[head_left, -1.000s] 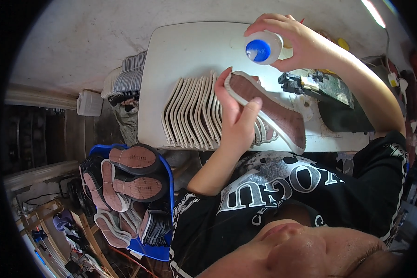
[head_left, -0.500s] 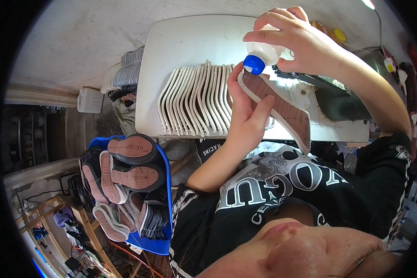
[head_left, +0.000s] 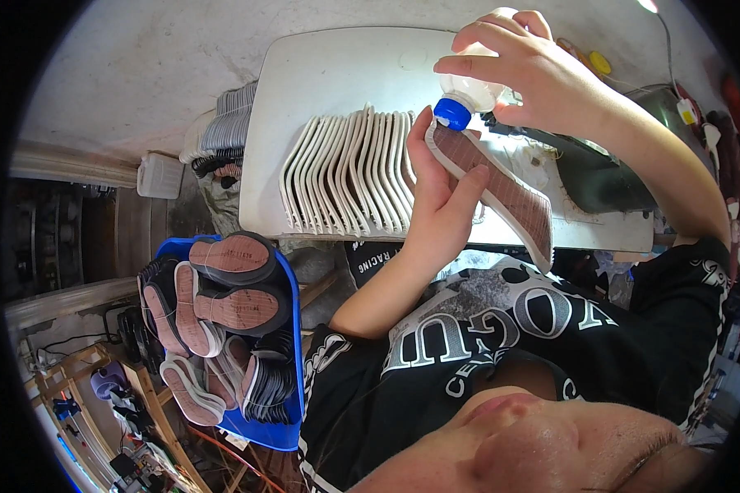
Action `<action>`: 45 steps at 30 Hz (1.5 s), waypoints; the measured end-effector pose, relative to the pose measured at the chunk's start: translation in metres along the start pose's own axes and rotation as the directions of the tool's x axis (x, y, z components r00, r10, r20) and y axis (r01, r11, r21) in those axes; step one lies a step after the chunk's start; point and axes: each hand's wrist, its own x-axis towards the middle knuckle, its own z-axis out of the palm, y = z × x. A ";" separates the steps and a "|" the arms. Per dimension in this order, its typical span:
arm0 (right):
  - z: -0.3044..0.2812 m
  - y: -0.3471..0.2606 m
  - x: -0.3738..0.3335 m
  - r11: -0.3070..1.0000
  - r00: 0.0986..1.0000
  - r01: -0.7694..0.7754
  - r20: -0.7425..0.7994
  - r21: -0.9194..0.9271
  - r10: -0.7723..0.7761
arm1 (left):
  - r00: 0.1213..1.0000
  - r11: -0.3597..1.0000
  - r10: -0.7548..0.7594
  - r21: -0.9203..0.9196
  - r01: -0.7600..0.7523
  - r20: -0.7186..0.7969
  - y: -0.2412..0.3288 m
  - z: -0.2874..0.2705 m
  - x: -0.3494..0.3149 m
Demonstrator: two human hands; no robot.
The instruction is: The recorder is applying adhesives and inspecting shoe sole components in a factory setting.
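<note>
My left hand (head_left: 440,201) grips a shoe sole (head_left: 514,201), brown with a white rim, thumb on its face and fingers behind. The sole slants down to the right, its upper end close to my right hand. My right hand (head_left: 522,70) is closed around a clear plastic bottle (head_left: 471,89), tipped so that its blue cap (head_left: 452,113) points down. The cap's tip is at the sole's upper end; I cannot tell whether they touch. Left of my hands, a row of white-edged soles (head_left: 345,177) stands on edge on the white table (head_left: 304,70).
At lower left, a blue crate (head_left: 298,386) holds bundled brown and black soles (head_left: 238,310). Stacked grey soles (head_left: 230,119) lie beyond the table's left edge, by a white plastic container (head_left: 160,176). Dark machinery (head_left: 596,177) stands right of the table, under my right forearm.
Bottle and sole have shifted very slightly to the right, together with both hands. My grips are the same, and the row of soles is unchanged.
</note>
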 end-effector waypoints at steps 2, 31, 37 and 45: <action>0.002 0.000 0.000 1.000 1.000 0.002 0.001 -0.001 -0.002 | 1.000 1.000 -0.007 0.003 0.007 -0.004 0.000 -0.001 0.001; -0.023 0.003 0.008 0.997 0.978 0.032 0.203 0.065 -0.045 | 1.000 1.000 -0.008 0.019 0.008 0.009 0.000 0.000 0.002; -0.015 0.006 0.005 0.998 0.988 0.051 0.146 0.033 -0.055 | 1.000 1.000 -0.010 0.007 0.010 0.002 0.002 0.000 0.002; -0.001 0.003 -0.001 1.000 1.000 0.006 -0.029 -0.020 -0.007 | 1.000 1.000 -0.013 -0.006 0.013 0.008 0.004 0.003 0.003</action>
